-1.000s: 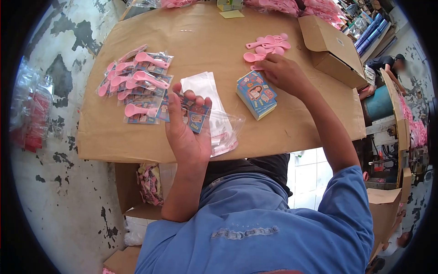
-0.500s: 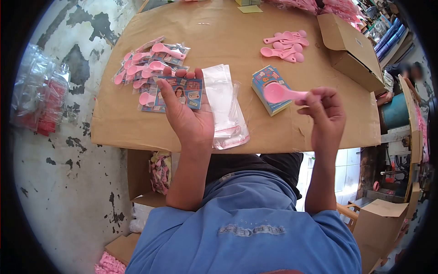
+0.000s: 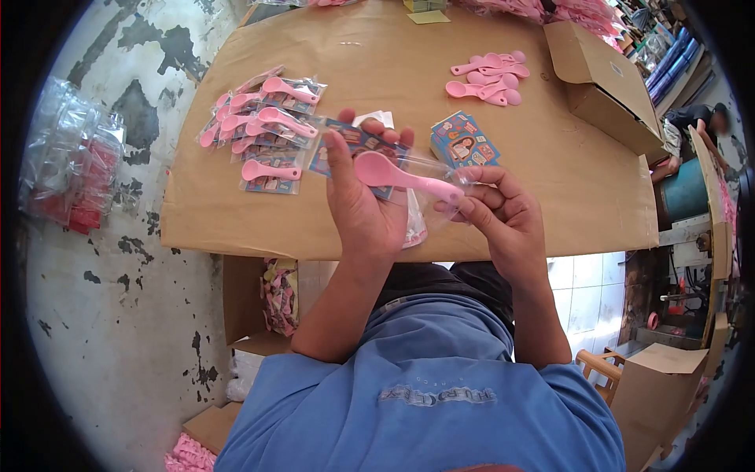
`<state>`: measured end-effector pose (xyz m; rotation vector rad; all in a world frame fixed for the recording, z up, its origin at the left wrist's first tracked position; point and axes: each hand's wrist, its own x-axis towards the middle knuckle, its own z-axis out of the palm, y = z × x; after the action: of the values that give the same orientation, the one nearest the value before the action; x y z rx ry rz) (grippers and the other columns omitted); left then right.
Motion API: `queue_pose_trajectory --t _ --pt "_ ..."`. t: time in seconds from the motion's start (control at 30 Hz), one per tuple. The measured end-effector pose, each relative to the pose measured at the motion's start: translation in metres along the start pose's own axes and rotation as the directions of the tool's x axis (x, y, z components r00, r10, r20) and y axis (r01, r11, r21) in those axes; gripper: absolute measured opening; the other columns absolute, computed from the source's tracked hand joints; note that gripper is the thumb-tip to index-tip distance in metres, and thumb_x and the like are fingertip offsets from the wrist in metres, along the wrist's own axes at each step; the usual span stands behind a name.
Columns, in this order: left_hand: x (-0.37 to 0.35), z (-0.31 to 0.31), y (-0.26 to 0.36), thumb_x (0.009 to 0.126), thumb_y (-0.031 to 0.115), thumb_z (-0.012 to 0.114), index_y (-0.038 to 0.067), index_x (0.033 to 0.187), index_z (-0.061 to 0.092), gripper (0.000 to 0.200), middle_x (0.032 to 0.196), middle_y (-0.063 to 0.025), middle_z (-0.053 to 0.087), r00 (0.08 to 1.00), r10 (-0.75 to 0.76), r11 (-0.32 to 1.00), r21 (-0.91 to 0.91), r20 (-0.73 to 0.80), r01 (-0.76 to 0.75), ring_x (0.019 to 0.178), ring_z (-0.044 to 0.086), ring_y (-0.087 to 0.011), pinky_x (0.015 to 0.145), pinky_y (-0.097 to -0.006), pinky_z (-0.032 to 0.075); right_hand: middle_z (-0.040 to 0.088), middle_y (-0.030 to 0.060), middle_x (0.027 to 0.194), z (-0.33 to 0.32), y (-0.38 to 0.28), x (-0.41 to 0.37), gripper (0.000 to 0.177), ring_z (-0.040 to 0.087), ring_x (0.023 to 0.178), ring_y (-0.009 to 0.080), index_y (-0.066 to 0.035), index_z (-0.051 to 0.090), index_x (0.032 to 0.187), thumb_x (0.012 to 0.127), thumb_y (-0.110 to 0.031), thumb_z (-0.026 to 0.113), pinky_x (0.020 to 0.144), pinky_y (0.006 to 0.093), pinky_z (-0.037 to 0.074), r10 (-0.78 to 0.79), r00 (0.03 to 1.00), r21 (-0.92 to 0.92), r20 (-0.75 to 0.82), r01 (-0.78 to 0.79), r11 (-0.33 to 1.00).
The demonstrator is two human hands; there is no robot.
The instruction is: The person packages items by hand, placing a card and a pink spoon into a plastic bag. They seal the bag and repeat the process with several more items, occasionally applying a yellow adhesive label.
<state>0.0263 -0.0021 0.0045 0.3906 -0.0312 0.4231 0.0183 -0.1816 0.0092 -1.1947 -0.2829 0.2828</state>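
Note:
My left hand (image 3: 366,216) holds a blue printed card (image 3: 321,160) in a clear plastic bag (image 3: 429,164), thumb on one side and fingers behind. Between finger and thumb, my right hand (image 3: 513,228) grips the handle end of a pink measuring spoon (image 3: 377,170). The spoon's bowl lies over the card, and the bag's open end reaches my right fingers; how far the spoon is inside is hard to tell. Beneath my hands are more clear bags (image 3: 415,226), partly hidden. Just beyond my right hand sits a stack of printed cards (image 3: 469,144).
Several bagged spoons with cards (image 3: 270,171) lie at the left of the cardboard-covered table (image 3: 377,75). Loose pink spoons (image 3: 487,77) are heaped at the back right, near a cardboard box (image 3: 609,98). Another person (image 3: 692,122) is at the far right.
My right hand has brought the spoon left and down to the bagged card. My left hand has shifted right, tilting the card. The card stack is now uncovered.

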Motion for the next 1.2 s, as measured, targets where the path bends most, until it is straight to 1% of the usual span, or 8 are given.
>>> queue_pose_trajectory --t 0.23,0.43,0.5,0.63,0.77,0.87,1.0,1.2 --pt "-0.02 0.006 -0.01 0.107 0.047 0.061 0.009 0.138 0.053 0.049 0.106 -0.0057 0.064 0.958 -0.285 0.958 -0.014 -0.021 0.285 0.095 0.069 -0.0185 0.095 -0.0406 0.06 0.068 0.0034 0.113 0.004 0.022 0.01 0.032 0.062 0.099 0.0067 -0.001 0.061 0.119 0.093 -0.004 0.08 0.083 0.0245 0.051 -0.184 0.983 -0.195 -0.005 0.18 0.964" --pt "-0.017 -0.006 -0.007 0.109 0.038 0.06 0.007 0.137 0.054 0.042 0.11 -0.008 0.066 0.918 -0.397 0.918 0.016 -0.009 0.397 0.1 0.07 -0.0186 0.099 -0.0403 0.06 0.069 0.012 0.124 0.014 0.019 0.013 0.048 0.062 0.119 0.0214 -0.006 0.067 0.128 0.085 -0.014 0.087 0.093 0.032 0.051 -0.546 0.837 -0.493 0.033 0.489 0.72" --pt "-0.013 -0.009 -0.007 0.11 0.035 0.059 0.006 0.139 0.053 0.041 0.116 -0.0102 0.067 0.905 -0.425 0.905 0.017 -0.034 0.426 0.104 0.07 -0.0206 0.102 -0.0414 0.059 0.066 0.0157 0.134 0.001 0.007 0.013 0.043 0.059 0.127 0.0271 -0.008 0.072 0.126 0.085 -0.014 0.086 0.099 0.037 0.049 -0.57 0.773 -0.623 0.279 0.597 0.506" --pt "-0.002 -0.014 0.005 0.112 0.031 0.056 0.004 0.143 0.051 0.041 0.133 -0.0173 0.065 0.887 -0.461 0.886 0.067 0.009 0.459 0.122 0.066 -0.0271 0.11 -0.0456 0.054 0.06 0.0161 0.15 -0.026 -0.007 0.013 0.033 0.055 0.136 0.033 -0.013 0.08 0.119 0.087 -0.009 0.079 0.108 0.0443 0.045 -0.559 0.774 -0.458 0.298 0.63 0.628" --pt "-0.001 0.002 0.017 0.112 0.035 0.053 0.002 0.147 0.047 0.049 0.146 -0.0223 0.057 0.855 -0.518 0.849 0.126 0.012 0.513 0.139 0.055 -0.0321 0.115 -0.0483 0.049 0.058 0.0128 0.154 -0.028 -0.016 0.028 0.039 0.05 0.142 0.038 -0.021 0.079 0.124 0.088 -0.008 0.075 0.114 0.048 0.042 -0.567 0.738 -0.812 0.366 0.551 0.194" --pt "-0.002 0.007 0.015 0.113 0.04 0.049 0.0 0.15 0.044 0.055 0.149 -0.0231 0.054 0.798 -0.599 0.8 0.096 0.06 0.593 0.143 0.052 -0.0329 0.116 -0.048 0.048 0.056 0.0122 0.156 -0.014 -0.012 0.037 0.043 0.048 0.144 0.039 -0.025 0.079 0.125 0.087 -0.006 0.072 0.116 0.0483 0.042 -0.547 0.686 -0.771 0.48 0.627 0.109" --pt "-0.006 0.007 0.01 0.114 0.044 0.04 -0.001 0.156 0.037 0.062 0.153 -0.0233 0.051 0.743 -0.66 0.75 0.167 0.111 0.64 0.141 0.053 -0.0331 0.116 -0.0462 0.047 0.057 0.016 0.154 -0.012 -0.01 0.046 0.035 0.048 0.146 0.0372 -0.021 0.083 0.117 0.084 -0.009 0.079 0.117 0.0505 0.042 -0.503 0.642 -0.685 0.578 0.717 0.128" --pt "0.002 -0.005 0.017 0.113 0.04 0.047 -0.002 0.154 0.038 0.059 0.149 -0.0225 0.057 0.83 -0.553 0.8 0.324 0.072 0.505 0.138 0.057 -0.0279 0.118 -0.0425 0.042 0.068 0.0182 0.139 -0.025 -0.019 0.033 0.048 0.067 0.117 0.0252 0.001 0.066 0.131 0.086 -0.002 0.082 0.106 0.0416 0.051 -0.445 0.842 -0.522 0.306 0.539 0.661"
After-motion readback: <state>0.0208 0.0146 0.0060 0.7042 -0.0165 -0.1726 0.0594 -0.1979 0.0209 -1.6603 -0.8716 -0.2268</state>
